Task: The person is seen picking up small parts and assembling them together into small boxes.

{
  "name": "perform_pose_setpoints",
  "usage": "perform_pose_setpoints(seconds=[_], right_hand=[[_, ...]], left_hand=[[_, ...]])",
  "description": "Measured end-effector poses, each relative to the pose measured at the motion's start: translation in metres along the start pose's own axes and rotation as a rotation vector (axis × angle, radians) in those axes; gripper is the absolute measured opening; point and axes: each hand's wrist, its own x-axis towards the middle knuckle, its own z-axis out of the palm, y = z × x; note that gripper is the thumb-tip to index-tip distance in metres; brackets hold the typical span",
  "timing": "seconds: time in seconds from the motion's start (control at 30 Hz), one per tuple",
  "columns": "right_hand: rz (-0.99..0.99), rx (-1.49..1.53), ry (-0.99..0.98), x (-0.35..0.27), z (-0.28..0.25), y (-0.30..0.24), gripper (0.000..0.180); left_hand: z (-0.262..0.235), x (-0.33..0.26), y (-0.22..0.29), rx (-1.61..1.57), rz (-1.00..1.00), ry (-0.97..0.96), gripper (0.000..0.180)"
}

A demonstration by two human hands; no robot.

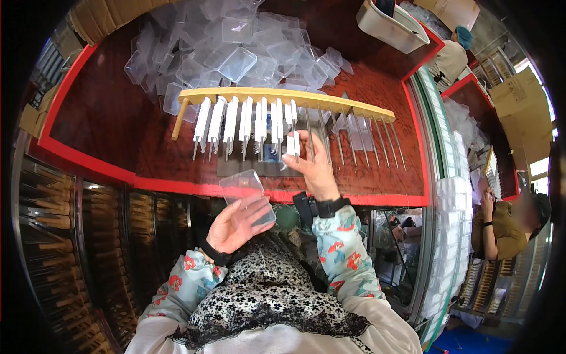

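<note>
A clear plastic box (243,190) is held tilted in my left hand (226,233), just in front of the table's edge. My right hand (316,170) is raised over the table, its thumb and fingers closed on a small white sleeve-like piece (293,143) around a thin metal rod. That rod belongs to a rack with a yellow wooden bar (259,94) and a row of rods. White pieces (232,121) cover the rods on the left side, while the rods on the right (361,140) are bare.
Behind the rack lies a heap of clear plastic boxes (239,62) on the dark red table (88,127). A white bin (392,29) stands at the far right. Stacked clear boxes (451,212) line the right side, and another person (501,227) works beyond them.
</note>
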Motion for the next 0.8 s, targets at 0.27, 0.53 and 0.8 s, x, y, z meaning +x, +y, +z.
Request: perform_pose_setpoints(seconds=[0.27, 0.53, 0.8], right_hand=[[-0.102, -0.398, -0.05, -0.088, -0.002, 0.038, 0.058], [-0.234, -1.046, -0.207, -0.086, 0.002, 0.03, 0.072], [-0.192, -0.161, 0.103, 0.053, -0.007, 0.024, 0.048]], left_hand=[[0.021, 0.037, -0.008, -0.091, -0.061, -0.107, 0.06], [0.022, 0.044, -0.005, 0.044, -0.029, 0.032, 0.075], [0.023, 0.037, 0.013, -0.04, -0.097, 0.018, 0.076]])
